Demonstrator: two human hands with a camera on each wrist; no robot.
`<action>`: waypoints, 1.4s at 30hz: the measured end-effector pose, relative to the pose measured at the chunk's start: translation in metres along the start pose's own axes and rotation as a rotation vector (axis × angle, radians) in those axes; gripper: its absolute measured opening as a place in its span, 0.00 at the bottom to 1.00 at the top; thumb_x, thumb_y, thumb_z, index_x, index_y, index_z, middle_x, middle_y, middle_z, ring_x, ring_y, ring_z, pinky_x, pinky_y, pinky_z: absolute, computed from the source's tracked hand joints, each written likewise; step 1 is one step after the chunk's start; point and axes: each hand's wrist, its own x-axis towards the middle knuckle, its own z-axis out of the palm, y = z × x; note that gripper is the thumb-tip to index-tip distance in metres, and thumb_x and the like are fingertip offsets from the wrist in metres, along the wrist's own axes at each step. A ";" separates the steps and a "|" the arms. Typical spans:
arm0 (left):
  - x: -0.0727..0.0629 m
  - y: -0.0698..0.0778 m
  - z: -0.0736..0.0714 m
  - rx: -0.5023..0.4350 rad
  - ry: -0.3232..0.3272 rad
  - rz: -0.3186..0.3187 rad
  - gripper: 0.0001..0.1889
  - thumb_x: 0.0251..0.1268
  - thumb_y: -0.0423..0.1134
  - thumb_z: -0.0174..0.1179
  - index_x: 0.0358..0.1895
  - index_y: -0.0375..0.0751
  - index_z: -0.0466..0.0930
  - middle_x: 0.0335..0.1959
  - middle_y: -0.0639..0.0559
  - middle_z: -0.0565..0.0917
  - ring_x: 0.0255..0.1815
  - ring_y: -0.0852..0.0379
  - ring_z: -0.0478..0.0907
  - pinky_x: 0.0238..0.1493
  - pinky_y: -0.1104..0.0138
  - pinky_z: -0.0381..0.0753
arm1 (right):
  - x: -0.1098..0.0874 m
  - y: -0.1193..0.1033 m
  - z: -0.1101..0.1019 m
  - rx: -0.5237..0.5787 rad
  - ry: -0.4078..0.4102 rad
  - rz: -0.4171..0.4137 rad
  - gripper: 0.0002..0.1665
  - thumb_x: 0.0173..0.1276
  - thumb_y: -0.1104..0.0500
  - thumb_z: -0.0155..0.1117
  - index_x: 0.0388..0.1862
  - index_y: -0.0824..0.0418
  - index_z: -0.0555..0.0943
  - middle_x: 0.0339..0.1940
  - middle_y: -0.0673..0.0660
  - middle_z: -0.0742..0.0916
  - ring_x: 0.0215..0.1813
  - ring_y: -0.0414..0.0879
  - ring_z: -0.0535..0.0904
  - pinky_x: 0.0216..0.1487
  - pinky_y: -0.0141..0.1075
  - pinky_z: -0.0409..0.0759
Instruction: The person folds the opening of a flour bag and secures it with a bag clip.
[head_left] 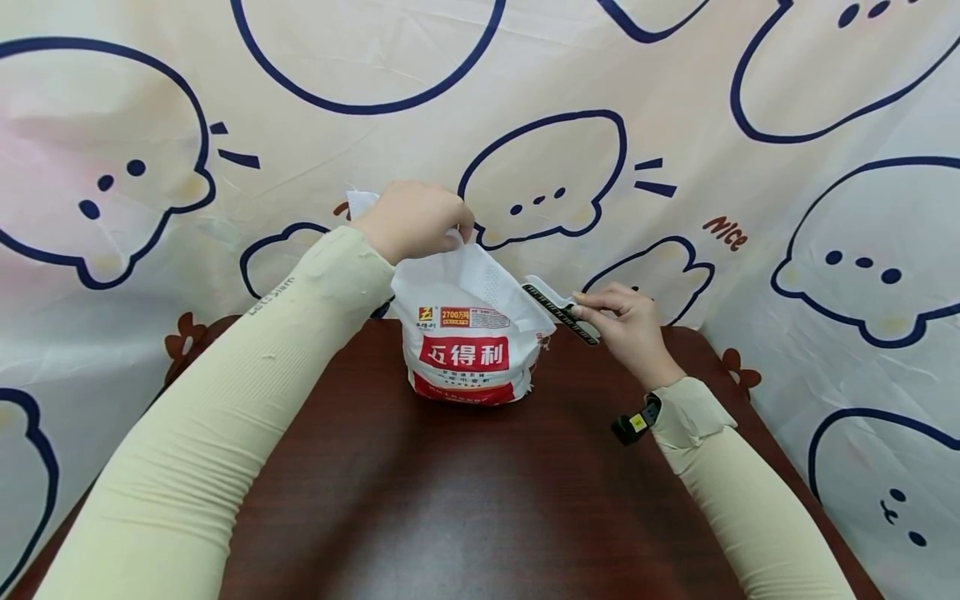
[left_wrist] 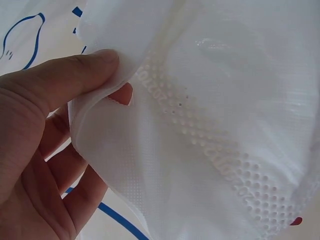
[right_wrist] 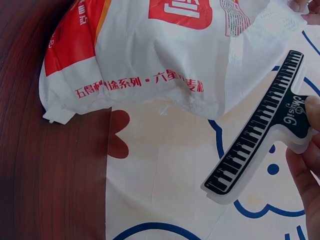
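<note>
A white flour bag (head_left: 465, 354) with red labels stands upright at the far part of the table. My left hand (head_left: 420, 218) pinches its top edge, thumb on one face and fingers behind, and holds the mouth up. In the left wrist view the bag's translucent white plastic (left_wrist: 225, 100) shows a dotted embossed band. My right hand (head_left: 626, 329) grips a music clip (right_wrist: 257, 125) by its handle, to the right of the bag. The clip has a long bar printed with piano keys and a black handle part reading "Music". It slants close beside the bag's upper right side.
The dark brown wooden table (head_left: 480, 500) carries the bag. A cloth backdrop (head_left: 360, 150) with blue cartoon outlines hangs right behind the table and along its sides. A black wrist device (head_left: 633, 425) is strapped at the right wrist.
</note>
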 end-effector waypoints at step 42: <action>0.002 -0.004 0.001 0.022 0.004 0.030 0.10 0.69 0.35 0.65 0.50 0.42 0.89 0.53 0.43 0.87 0.53 0.45 0.81 0.59 0.48 0.79 | 0.011 -0.005 0.007 0.060 -0.076 0.031 0.10 0.64 0.65 0.74 0.45 0.62 0.91 0.35 0.57 0.88 0.36 0.42 0.79 0.36 0.24 0.79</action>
